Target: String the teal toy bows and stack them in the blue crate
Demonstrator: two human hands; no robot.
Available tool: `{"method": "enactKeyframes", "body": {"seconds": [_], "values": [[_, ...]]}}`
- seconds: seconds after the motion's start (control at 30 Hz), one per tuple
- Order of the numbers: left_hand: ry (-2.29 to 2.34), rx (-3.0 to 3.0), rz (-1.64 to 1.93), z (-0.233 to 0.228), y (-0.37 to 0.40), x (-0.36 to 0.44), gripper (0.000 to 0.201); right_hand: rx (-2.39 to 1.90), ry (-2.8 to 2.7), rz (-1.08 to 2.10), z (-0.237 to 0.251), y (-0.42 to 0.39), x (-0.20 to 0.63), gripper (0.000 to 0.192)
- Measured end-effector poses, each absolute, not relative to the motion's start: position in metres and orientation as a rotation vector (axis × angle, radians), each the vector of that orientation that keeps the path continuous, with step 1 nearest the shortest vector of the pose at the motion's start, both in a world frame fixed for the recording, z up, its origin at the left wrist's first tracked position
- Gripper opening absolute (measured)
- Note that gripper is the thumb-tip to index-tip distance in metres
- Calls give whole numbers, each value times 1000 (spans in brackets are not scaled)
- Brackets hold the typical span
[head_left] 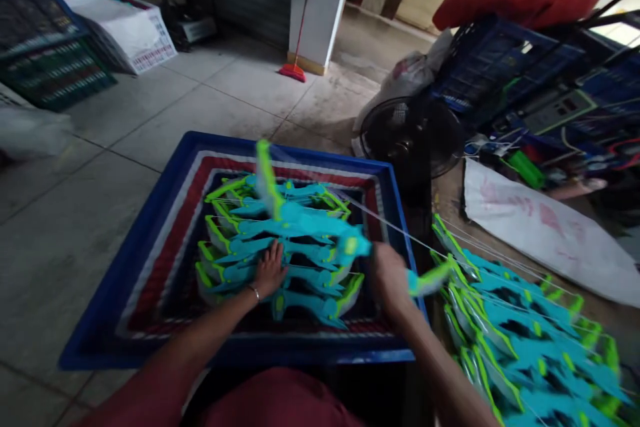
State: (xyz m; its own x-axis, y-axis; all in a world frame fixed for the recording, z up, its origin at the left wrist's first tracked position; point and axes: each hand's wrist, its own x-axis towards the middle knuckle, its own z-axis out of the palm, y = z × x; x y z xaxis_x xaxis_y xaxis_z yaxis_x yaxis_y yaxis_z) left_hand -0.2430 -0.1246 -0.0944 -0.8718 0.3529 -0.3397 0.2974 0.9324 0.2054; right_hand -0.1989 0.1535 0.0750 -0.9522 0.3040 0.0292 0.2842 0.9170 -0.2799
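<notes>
— Head view: left hand flat, fingers spread, pressing on the stack of toy bows inside the blue crate. Not gripping anything; just palm down on the turquoise plastic.

— Pressing to keep the stack level, probably?

— Likely so; layered flat, one above another, filling the middle of the crate, green tips toward the left and right walls.

— And the right hand?

— At the crate's right edge, closed on one toy bow, blurred. Held across the stack, one green limb up toward the far wall, the other sticking out past the right wall. String trailing from it to the right.

— Trailing where?

— Toward a second heap of bows, right of the crate, strings stretched over it. Close beside, within easy reach.

— Anything else around?

— Black fan just beyond the crate's far right corner. White sack lying flat past the heap. Red broom leaning on a white pillar, well apart. Stacked dark crates at far left on the tiled floor.
</notes>
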Motion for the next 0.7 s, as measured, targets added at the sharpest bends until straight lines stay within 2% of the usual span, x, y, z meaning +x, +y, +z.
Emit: {"method": "enactKeyframes", "body": {"seconds": [0.07,0.13,0.23,0.37,0.53,0.7], "values": [[2723,463,224,-99,-124,-242,71,-161,-3188,268,47,106,-244,13],[2743,470,241,-102,-125,-240,71,48,-3302,127,14,65,-288,16],[2778,483,253,-104,-125,-236,70,135,-3382,-21,-32,34,-332,18],[2802,512,253,-102,-127,-231,69,177,-3444,-162,-70,38,-344,21],[2805,599,249,-94,-132,-240,68,233,-3486,-216,-82,41,-346,25],[2857,736,290,-71,-137,-278,57,225,-3523,-166,-57,37,-348,21]]}}
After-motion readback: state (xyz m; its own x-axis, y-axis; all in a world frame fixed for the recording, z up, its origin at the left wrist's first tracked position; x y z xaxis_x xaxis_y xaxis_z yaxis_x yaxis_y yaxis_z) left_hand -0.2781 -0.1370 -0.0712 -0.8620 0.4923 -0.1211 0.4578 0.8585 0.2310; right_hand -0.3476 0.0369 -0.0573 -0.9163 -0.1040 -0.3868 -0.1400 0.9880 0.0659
